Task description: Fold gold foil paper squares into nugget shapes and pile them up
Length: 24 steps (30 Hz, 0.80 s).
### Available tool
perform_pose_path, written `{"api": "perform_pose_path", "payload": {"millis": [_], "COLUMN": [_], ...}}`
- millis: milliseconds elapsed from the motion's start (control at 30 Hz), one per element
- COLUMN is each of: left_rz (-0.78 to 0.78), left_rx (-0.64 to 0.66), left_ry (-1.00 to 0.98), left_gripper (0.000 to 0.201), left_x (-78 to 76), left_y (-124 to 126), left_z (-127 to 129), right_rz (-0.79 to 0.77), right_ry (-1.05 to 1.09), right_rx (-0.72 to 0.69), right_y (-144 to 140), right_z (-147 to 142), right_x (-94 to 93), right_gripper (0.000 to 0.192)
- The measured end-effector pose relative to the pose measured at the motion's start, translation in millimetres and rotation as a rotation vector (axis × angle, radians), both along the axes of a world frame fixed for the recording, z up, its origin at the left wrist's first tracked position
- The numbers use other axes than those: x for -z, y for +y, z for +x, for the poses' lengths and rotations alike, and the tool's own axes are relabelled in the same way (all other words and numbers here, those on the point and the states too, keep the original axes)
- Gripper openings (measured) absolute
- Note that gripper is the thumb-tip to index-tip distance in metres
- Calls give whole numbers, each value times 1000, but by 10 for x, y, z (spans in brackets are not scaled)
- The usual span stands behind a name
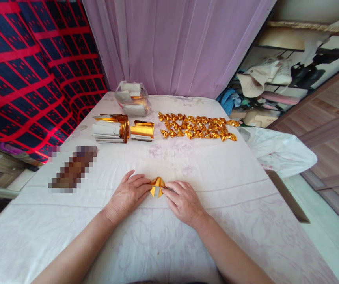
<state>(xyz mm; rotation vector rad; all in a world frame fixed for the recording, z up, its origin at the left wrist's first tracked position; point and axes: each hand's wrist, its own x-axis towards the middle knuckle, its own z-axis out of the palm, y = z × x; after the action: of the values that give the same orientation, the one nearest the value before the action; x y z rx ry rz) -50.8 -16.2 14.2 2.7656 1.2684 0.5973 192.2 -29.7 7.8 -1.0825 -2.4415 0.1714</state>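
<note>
A small piece of gold foil paper [157, 187], partly folded with its white underside showing, lies on the white cloth-covered table [216, 169]. My left hand [129, 195] presses on its left edge with the fingertips. My right hand [183, 201] pinches its right edge. Both hands rest flat on the cloth near the table's front middle.
Several folded gold pieces [197, 127] lie in rows at the back right. Stacks of gold foil sheets [112, 128] and a gold roll [142, 130] sit at the back left, with a clear bag of papers [132, 98] behind. A blurred dark object [74, 169] lies left.
</note>
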Motion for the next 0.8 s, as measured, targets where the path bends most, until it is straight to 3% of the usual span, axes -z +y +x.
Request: {"api": "perform_pose_path", "payload": {"millis": [200,800], "left_rz": [103,194], "left_rx": [46,118], "left_ry": [43,99], "left_gripper": [15,18], "left_x": [-19,21], "left_y": [12,46], "left_z": [24,23], "right_rz": [20,22], "right_ry": [4,17], "right_rx": [16,11], "right_y": [15,54], "right_z": [-25,-41], "right_x": [-20,-27], "right_gripper": [22,19]}}
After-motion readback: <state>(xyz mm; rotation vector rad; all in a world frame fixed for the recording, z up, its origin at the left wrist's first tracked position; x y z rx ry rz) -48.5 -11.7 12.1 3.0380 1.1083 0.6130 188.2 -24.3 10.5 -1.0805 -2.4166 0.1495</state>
